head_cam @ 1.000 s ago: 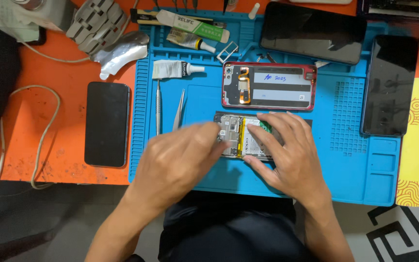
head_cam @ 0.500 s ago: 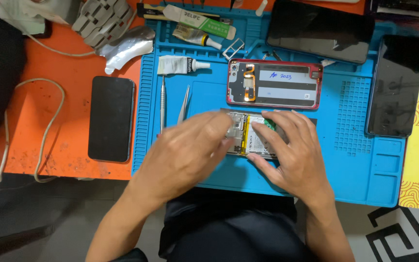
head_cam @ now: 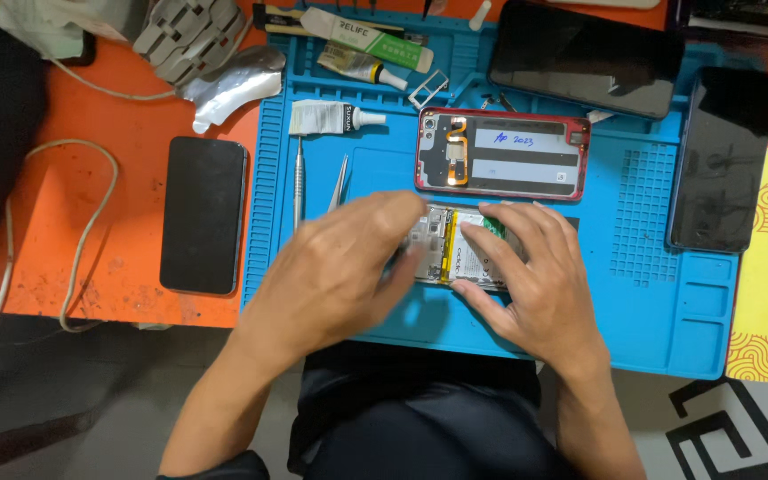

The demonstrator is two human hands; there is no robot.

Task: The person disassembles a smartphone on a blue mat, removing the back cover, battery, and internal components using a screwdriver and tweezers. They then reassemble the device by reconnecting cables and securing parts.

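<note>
Tabletop: an orange tabletop [head_cam: 108,222] is carrying a blue repair mat [head_cam: 668,311], and everything in play is sitting on that mat.
Left hand: the left hand [head_cam: 340,271] is curling down over the near-left end of the opened phone [head_cam: 464,253], fingers bent and bunched; whether they are pinching a part or a tool underneath, I cannot tell, because the knuckles are hiding it.
Right hand: the right hand [head_cam: 540,284] is lying flatter, fingers spread and resting on the phone's right end and near edge, pinning it to the mat rather than gripping it.
Opened phone: it is lying flat mid-mat, insides up, battery and board showing between the two hands.
Doing it well: in my view the pinning hand should be pressing on the frame and not the battery, while the working fingers are moving small and slow, since the parts look delicate.
Just beyond: the red back cover [head_cam: 500,164] is lying just above the phone, and tweezers [head_cam: 340,182] and a screwdriver [head_cam: 298,182] are waiting close to the left hand.
Further out: a glue tube [head_cam: 326,117] is sitting at the mat's top left, two dark phones [head_cam: 722,160] at the right, and another black phone [head_cam: 204,215] off the mat.
</note>
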